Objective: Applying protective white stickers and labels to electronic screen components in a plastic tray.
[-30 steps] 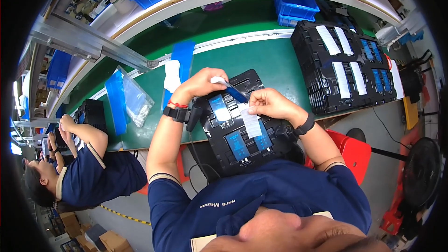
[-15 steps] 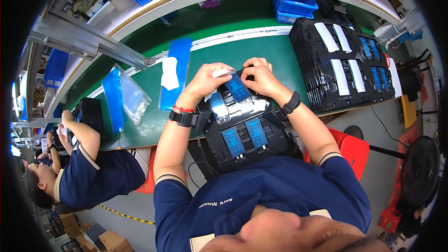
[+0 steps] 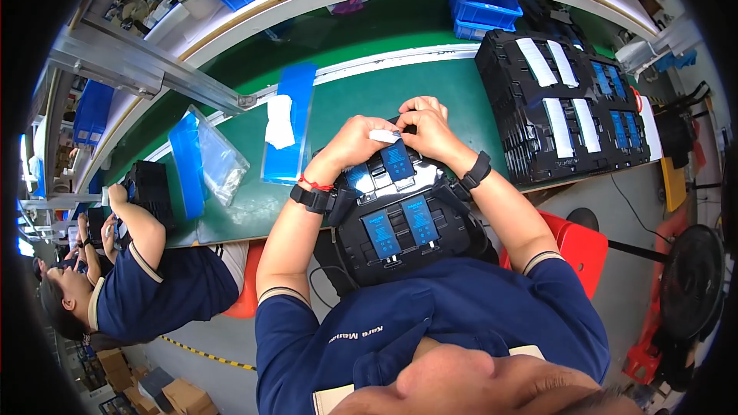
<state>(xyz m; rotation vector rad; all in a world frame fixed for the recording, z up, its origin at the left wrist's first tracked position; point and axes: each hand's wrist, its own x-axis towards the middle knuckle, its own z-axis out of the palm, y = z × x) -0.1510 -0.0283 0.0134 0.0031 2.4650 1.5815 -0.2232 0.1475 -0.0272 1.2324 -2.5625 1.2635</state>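
My left hand (image 3: pixel 358 142) is closed in a pinch with a small white paper strip (image 3: pixel 383 136) at its fingertips. Close beside it, the bent fingers of my right hand (image 3: pixel 425 127) are pressed together by the top end of a blue flat battery (image 3: pixel 397 161); what they grip, if anything, is hidden. That battery lies over the far part of a black plastic tray (image 3: pixel 361 250) at my lap. Nearer to me in the tray sit a left blue battery (image 3: pixel 382 234) and a right blue battery (image 3: pixel 419 222), each with a pale tab end.
Stacked black trays (image 3: pixel 530 119) with white strips and blue batteries stand at the right. On the green table (image 3: pixel 453 100) lie a clear bag with a blue band (image 3: pixel 219 157) and a blue sheet (image 3: pixel 296 100) under white paper (image 3: pixel 280 121). A co-worker (image 3: pixel 165 280) sits at left.
My left hand has moved right, toward my right hand, bringing the white strip along. The battery under my fingers now stands straighter. My right hand has barely moved.
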